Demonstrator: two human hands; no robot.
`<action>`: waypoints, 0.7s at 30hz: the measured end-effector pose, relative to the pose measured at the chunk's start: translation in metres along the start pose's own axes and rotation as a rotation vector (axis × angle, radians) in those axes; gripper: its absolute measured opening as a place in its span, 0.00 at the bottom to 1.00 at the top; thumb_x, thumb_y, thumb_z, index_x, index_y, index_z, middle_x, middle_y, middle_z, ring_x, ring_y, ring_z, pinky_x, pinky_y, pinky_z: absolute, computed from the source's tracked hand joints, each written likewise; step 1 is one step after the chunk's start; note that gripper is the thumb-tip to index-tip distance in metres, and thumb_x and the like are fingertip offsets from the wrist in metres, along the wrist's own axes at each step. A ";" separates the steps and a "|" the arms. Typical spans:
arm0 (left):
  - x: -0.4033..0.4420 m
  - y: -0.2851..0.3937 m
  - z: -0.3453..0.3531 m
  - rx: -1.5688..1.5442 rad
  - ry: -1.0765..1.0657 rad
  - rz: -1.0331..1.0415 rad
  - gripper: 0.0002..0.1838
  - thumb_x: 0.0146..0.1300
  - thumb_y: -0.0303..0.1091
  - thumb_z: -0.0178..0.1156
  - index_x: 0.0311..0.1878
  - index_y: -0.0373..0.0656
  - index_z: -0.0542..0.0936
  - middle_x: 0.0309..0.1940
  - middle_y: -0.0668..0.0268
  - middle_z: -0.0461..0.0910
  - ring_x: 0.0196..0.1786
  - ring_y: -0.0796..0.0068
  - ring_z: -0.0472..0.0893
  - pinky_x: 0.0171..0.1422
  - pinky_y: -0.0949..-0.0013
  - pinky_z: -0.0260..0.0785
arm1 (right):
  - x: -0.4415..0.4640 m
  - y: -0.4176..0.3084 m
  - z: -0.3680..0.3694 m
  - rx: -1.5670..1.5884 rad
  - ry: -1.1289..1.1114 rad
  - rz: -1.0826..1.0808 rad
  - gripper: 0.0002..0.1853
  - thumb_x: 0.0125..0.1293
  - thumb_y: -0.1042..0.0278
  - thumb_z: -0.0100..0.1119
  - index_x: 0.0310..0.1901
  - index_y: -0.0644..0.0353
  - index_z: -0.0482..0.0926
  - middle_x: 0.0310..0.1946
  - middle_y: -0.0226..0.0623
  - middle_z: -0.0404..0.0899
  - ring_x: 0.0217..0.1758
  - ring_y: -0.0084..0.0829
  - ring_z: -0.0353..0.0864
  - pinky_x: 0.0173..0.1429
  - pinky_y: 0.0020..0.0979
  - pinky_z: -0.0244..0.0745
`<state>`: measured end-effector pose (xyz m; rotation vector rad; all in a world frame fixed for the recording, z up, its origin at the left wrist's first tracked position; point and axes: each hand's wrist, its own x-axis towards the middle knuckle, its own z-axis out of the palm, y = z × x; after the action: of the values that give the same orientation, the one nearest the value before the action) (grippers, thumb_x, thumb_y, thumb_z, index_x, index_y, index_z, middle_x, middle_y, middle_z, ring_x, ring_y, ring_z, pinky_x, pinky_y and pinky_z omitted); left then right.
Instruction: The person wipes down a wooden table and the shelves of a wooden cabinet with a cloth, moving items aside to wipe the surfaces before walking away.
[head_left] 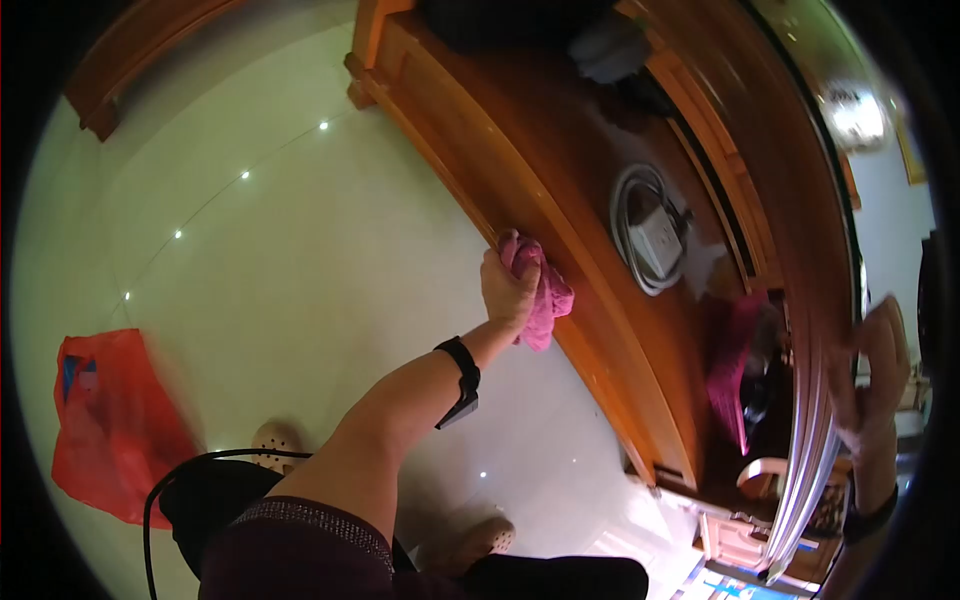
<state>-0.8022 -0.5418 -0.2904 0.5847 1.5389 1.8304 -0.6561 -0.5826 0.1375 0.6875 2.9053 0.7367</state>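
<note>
My left hand (508,292), with a black band on its wrist, is closed around a crumpled pink cloth (545,305). The cloth touches the front edge of a low brown wooden shelf (570,240). At the far right, my right hand (875,375) is by the edge of the higher furniture top (800,250), its thumb apart from its fingers and nothing seen in it. A coiled grey cable (625,225) with a white power strip (656,243) lies on the shelf.
A pink item (735,375) and dark objects sit further along the shelf. On the tiled floor (330,260) at the left is a red plastic bag (115,430). Light clogs (277,442) show near the bottom. Another wooden piece (125,55) stands at upper left.
</note>
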 end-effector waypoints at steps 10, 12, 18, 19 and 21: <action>0.223 0.012 -0.061 0.157 0.576 0.523 0.14 0.52 0.31 0.61 0.41 0.36 0.73 0.37 0.52 0.78 0.44 0.53 0.78 0.49 0.59 0.69 | -0.005 -0.005 0.004 0.306 0.062 0.143 0.14 0.54 0.86 0.61 0.24 0.56 0.68 0.28 0.34 0.71 0.34 0.32 0.72 0.44 0.29 0.74; 0.280 0.020 -0.084 0.227 0.532 0.554 0.17 0.52 0.31 0.60 0.46 0.37 0.72 0.41 0.53 0.77 0.45 0.55 0.78 0.49 0.59 0.70 | 0.001 -0.005 0.007 0.315 0.063 0.140 0.14 0.52 0.88 0.61 0.24 0.57 0.68 0.29 0.35 0.72 0.34 0.33 0.72 0.46 0.31 0.75; 0.301 0.034 -0.092 0.571 0.632 0.275 0.22 0.54 0.33 0.60 0.51 0.39 0.67 0.45 0.54 0.73 0.46 0.51 0.76 0.48 0.57 0.70 | 0.003 -0.007 0.003 0.281 0.034 0.102 0.17 0.51 0.90 0.59 0.31 0.52 0.68 0.29 0.34 0.65 0.29 0.34 0.69 0.43 0.38 0.74; 0.286 0.032 -0.091 0.458 0.560 0.383 0.21 0.54 0.33 0.59 0.51 0.40 0.67 0.45 0.53 0.73 0.46 0.49 0.76 0.48 0.56 0.70 | -0.001 -0.006 0.000 0.282 0.037 0.105 0.17 0.51 0.90 0.59 0.31 0.52 0.68 0.29 0.34 0.65 0.29 0.34 0.69 0.43 0.38 0.74; 0.244 0.017 -0.084 0.340 0.399 0.471 0.19 0.55 0.31 0.57 0.50 0.40 0.66 0.44 0.50 0.71 0.46 0.47 0.74 0.47 0.54 0.69 | -0.008 -0.003 0.004 0.244 0.028 0.142 0.17 0.52 0.89 0.59 0.32 0.51 0.68 0.29 0.34 0.65 0.29 0.33 0.68 0.35 0.33 0.67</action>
<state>-1.0298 -0.4218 -0.3102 0.8320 2.1490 2.1388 -0.6500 -0.5867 0.1322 0.9217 3.0271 0.4069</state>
